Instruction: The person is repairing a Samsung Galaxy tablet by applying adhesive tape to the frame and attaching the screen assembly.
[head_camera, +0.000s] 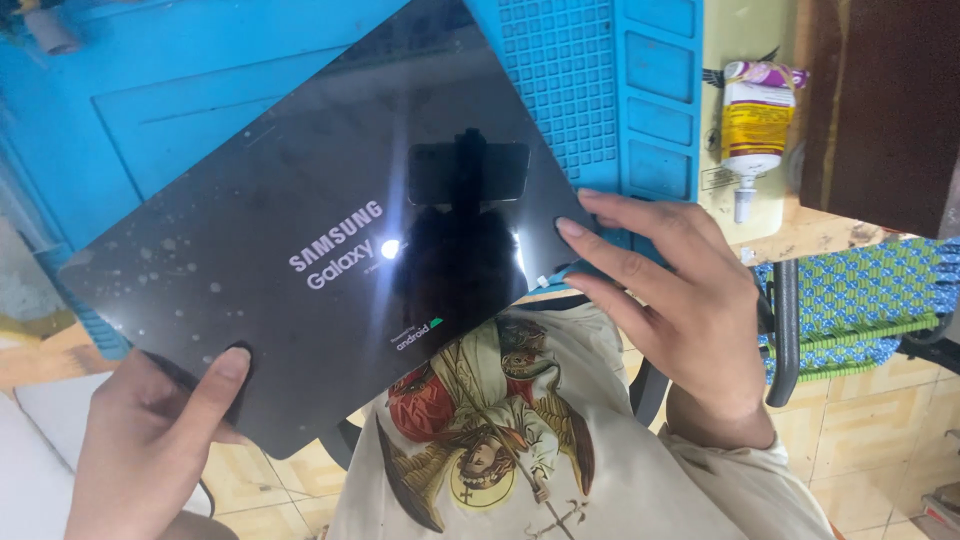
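Pale workbench (770, 235) under a blue silicone work mat (150, 90); beside the mat, a glue tube (755, 125) lying flat.

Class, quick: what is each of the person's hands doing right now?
Left hand: grips the lower corner of the black tablet, thumb on the glass.
Right hand: open, fingertips on the tablet's right edge.
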